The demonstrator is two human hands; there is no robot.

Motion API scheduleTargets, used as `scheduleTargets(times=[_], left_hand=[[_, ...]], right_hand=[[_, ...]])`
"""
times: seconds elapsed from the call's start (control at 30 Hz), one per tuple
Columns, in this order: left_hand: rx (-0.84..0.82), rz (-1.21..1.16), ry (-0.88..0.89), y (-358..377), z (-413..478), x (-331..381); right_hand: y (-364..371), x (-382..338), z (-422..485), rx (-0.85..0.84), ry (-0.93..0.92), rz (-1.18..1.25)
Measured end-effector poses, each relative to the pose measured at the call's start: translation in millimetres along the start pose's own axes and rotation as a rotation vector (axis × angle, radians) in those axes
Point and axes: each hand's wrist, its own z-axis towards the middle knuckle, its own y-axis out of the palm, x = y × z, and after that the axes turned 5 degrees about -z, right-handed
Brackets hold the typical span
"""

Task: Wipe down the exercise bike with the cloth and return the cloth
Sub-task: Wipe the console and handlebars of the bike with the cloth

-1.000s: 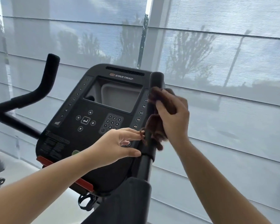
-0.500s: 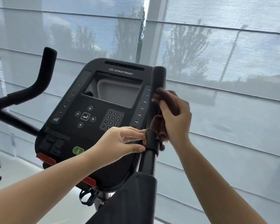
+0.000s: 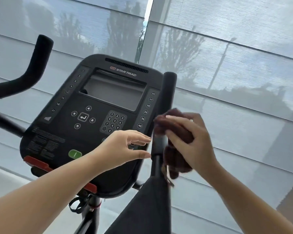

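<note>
The wiping step is in hand: the cloth (image 3: 175, 157) is gripped by the right hand (image 3: 196, 141) against the bar (image 3: 167, 95), the left hand (image 3: 123, 146) is held spread and empty beside it, and a firm stroke along the bar is judged due next.

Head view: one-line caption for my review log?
Right hand holds a brown cloth against the right handlebar grip of the Star Trac exercise bike; left hand open beside it.

Bare forearms (image 3: 49, 196), bare left hand (image 3: 122, 147), right hand (image 3: 194, 141)
</note>
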Motion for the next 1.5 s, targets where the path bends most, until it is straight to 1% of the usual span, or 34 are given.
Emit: scheduleTargets(times=[0.07,0.1,0.13,0.17,0.23,0.3,0.37,0.4,0.47,0.5,0.57,0.63,0.67,0.7,0.73,0.77,0.83,0.9,0.97,1.0,1.03,1.1,1.17,1.2,1.23,1.33,1.37,1.43,1.5], left_hand=[[0.022,0.038,-0.004,-6.1,-0.6,-2.1],[0.033,0.037,-0.013,-8.8,-0.7,-3.0],[0.044,0.03,-0.021,-11.2,-0.6,-4.1],[0.051,0.021,-0.025,-13.0,-0.4,-5.2],[0.052,-0.002,-0.016,-14.2,0.5,-7.1],[0.042,-0.019,0.004,-14.2,1.5,-10.1],[0.028,-0.019,0.011,-15.1,2.5,-13.4],[0.025,-0.019,0.007,-16.3,2.8,-15.4],[0.022,-0.029,-0.013,-19.8,3.8,-20.0],[0.024,-0.038,-0.025,-22.0,4.0,-22.1],[0.036,-0.052,-0.031,-25.4,4.5,-24.3],[0.062,-0.056,-0.007,-26.6,4.7,-24.1],[0.079,-0.059,0.01,-26.6,4.7,-23.9],[0.093,-0.064,0.024,-26.6,5.0,-23.6],[0.101,-0.067,0.034,-26.4,4.7,-23.5],[0.107,-0.069,0.04,-26.2,4.1,-23.7],[0.114,-0.067,0.047,-26.5,3.6,-23.7],[0.123,-0.071,0.051,-27.0,2.7,-22.6],[0.124,-0.067,0.054,-26.6,1.7,-21.2],[0.115,-0.057,0.053,-25.7,1.7,-20.4],[0.104,-0.046,0.048,-24.7,1.6,-19.8],[0.092,-0.033,0.039,-24.8,1.2,-20.2],[0.098,-0.026,0.033,-26.5,1.1,-21.3],[0.108,-0.029,0.031,-28.0,1.0,-21.4],[0.118,-0.033,0.031,-29.4,0.9,-20.9],[0.118,-0.017,0.049,-29.9,0.8,-16.2],[0.104,-0.004,0.057,-29.4,0.8,-13.8],[0.091,0.011,0.061,-28.8,-0.3,-9.9],[0.081,-0.003,0.053,-27.4,-1.4,-5.3]], right_hand=[[1.3,0.8,46.9,0.139,-0.055,-0.155],[1.2,1.8,68.5,0.158,-0.068,-0.231],[1.9,3.3,83.9,0.139,-0.072,-0.295],[3.8,6.0,90.8,0.106,-0.064,-0.333],[8.7,11.8,77.3,0.01,-0.043,-0.342],[9.4,16.6,39.5,-0.155,-0.03,-0.313],[-0.9,15.8,5.4,-0.313,0.053,-0.222],[-8.5,15.5,-0.2,-0.365,0.072,-0.209],[-19.8,9.9,11.8,-0.419,0.008,-0.324],[-21.1,5.8,25.3,-0.396,-0.064,-0.408],[-15.8,-1.0,60.4,-0.246,-0.192,-0.55],[-7.1,-6.6,92.9,-0.073,-0.167,-0.624],[-2.0,-9.1,101.9,-0.026,-0.128,-0.635],[2.7,-11.5,104.0,-0.022,-0.087,-0.639],[7.1,-12.8,98.0,-0.057,-0.049,-0.648],[11.2,-14.2,85.5,-0.135,-0.027,-0.672],[15.5,-19.3,51.8,-0.384,-0.047,-0.698],[11.3,-25.9,30.2,-0.603,-0.03,-0.637],[2.9,-32.1,32.2,-0.738,-0.032,-0.592],[-0.5,-34.1,37.9,-0.754,-0.055,-0.587],[-2.1,-34.4,46.7,-0.708,-0.104,-0.603],[-0.6,-30.9,72.0,-0.487,-0.197,-0.706],[5.4,-27.5,92.4,-0.295,-0.158,-0.814],[9.4,-25.5,95.1,-0.251,-0.133,-0.83],[12.5,-22.6,91.1,-0.249,-0.126,-0.815],[16.9,-14.0,47.2,-0.385,-0.098,-0.631],[14.4,-12.1,30.3,-0.392,-0.048,-0.529],[4.9,-7.2,5.4,-0.345,0.077,-0.279],[-7.4,-3.3,-13.0,-0.351,0.123,-0.078]])
